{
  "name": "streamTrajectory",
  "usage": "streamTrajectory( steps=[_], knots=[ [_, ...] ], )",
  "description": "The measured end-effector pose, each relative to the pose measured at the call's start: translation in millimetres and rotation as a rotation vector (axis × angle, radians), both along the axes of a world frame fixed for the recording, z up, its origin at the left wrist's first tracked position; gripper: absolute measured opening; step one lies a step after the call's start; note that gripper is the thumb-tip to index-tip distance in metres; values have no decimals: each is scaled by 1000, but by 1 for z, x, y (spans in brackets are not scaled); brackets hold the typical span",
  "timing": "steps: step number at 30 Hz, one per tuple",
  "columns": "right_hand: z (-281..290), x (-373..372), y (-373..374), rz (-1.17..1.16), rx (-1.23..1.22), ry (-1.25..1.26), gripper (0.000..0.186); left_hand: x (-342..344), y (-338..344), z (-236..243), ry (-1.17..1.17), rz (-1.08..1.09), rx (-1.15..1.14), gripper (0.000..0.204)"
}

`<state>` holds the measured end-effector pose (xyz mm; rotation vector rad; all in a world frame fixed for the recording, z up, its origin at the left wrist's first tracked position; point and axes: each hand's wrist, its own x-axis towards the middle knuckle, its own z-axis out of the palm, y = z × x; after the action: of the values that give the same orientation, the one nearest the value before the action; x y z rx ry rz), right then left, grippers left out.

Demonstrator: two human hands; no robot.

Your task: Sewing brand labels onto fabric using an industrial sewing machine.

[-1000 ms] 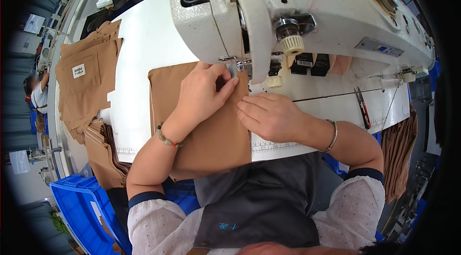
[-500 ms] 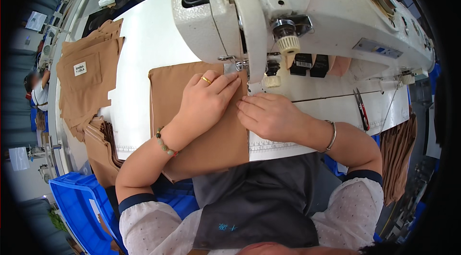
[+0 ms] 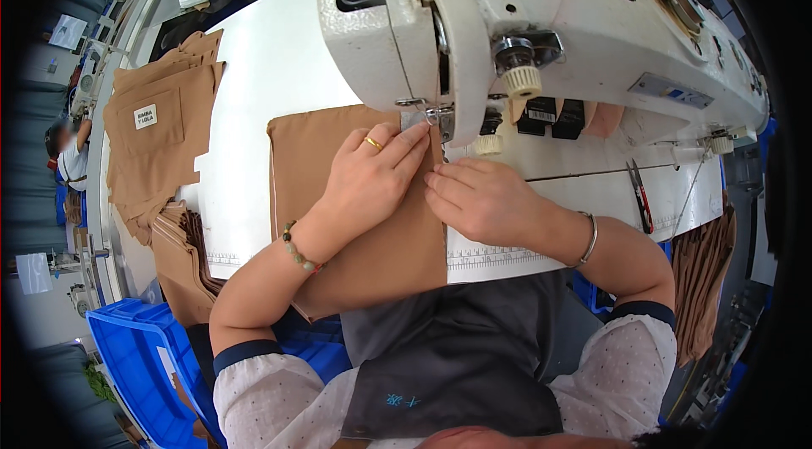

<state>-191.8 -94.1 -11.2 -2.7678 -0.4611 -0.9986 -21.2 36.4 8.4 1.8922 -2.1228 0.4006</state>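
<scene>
A brown fabric panel (image 3: 338, 263) lies on the white sewing table, its top right corner by the needle and presser foot (image 3: 436, 115) of a white sewing machine (image 3: 381, 35). My left hand (image 3: 376, 166) rests on the panel with fingers stretched toward the presser foot, a gold ring on one finger. Just right of it, my right hand (image 3: 478, 195) pinches the panel's right edge below the foot, thumb and fingertips together. The fabric under my palms is hidden.
Brown pieces with a labelled pocket (image 3: 152, 123) lie at the left, above a folded brown stack (image 3: 182, 254). Red-and-black thread snips (image 3: 640, 195) lie at the right. Brown pieces (image 3: 702, 280) hang beyond the right edge. A blue crate (image 3: 144, 356) stands lower left.
The whole view has shifted slightly, with the machine, panel and hands a little further right in it. Both hands keep nearly the same places on the fabric.
</scene>
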Motion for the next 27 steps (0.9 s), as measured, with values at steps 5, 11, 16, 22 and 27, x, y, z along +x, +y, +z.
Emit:
streamTrajectory(
  steps=[5, 11, 16, 22, 27],
  knots=[
    [0, 0, 0, 9, 19, -3, 11, 2, -3, -1, -43, -52, -31, 39],
    [3, 1, -3, 12, 2, 16, 11, 2, -5, -2, 4, -34, -34, 39],
    [6, -6, -4, -21, -43, 208, 21, 2, -6, -3, 31, -26, -15, 38],
    [-2, 0, -1, -32, 1, 12, 10, 5, -8, -4, 56, -43, -24, 37],
    [7, -9, 10, -94, -21, 116, 17, -6, 5, 7, 54, 6, 66, 37]
  ],
)
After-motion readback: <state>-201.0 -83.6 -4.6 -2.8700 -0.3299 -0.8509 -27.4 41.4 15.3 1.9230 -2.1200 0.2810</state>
